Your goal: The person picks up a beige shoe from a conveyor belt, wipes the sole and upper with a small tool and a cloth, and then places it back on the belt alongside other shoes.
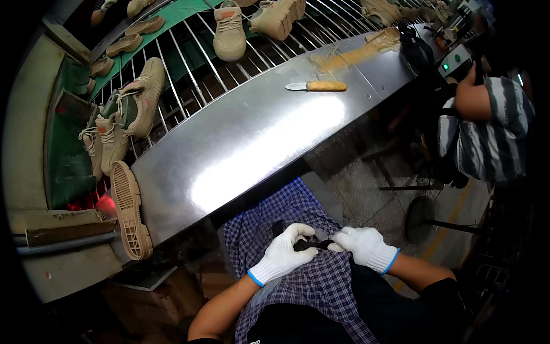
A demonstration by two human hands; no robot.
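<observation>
At plaid apron point(260, 221), half-hidden dark item point(318, 244); left fingers point(302, 229) parted, cannot tell whether right fingers point(344, 236) grip.

Dark item point(323, 245) indistinct, top-edge shoe point(277, 20) cut off

Gloved hands point(282, 257) at checked cloth point(312, 284), knife point(326, 86) on counter point(246, 126), tan shoes point(230, 37)

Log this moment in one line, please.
left hand: gloved, over checked cloth; right hand: gloved, likewise; knife: on metal counter; shoes: on rack
</observation>
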